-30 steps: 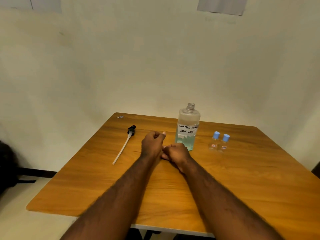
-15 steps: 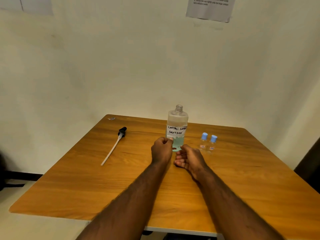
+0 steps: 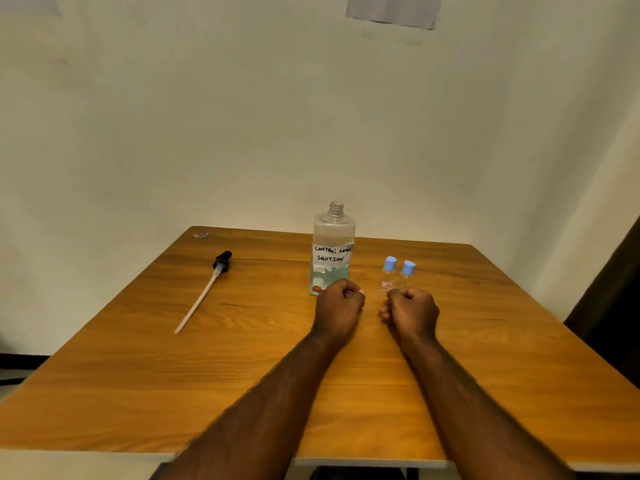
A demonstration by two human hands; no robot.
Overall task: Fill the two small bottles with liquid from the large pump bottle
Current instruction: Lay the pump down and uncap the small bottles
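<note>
Left hand (image 3: 341,306) and right hand (image 3: 412,311): both curled into fists, holding nothing, side by side low over the tabletop (image 3: 138,375). Left fist is just in front of the large bottle (image 3: 334,244); right fist is just in front of the two small bottles (image 3: 388,275) (image 3: 407,277), contact can't be told.

Large bottle is upright mid-tabletop with its neck open, teal liquid in the lower part only. Probably light, smooth clear plastic that may flex. Best gripped round the labelled middle and kept upright, since nothing seals it.

Small bottles are upright, close together, blue caps on, contents unclear. Likely very light and tippy: hold the body, twist the cap. Narrow mouths probably, so pouring risks spills.

Pump (image 3: 214,282) with its long tube lies well to the left, out of the way. The large bottle stands near the small ones, so a knock could topple them.
</note>
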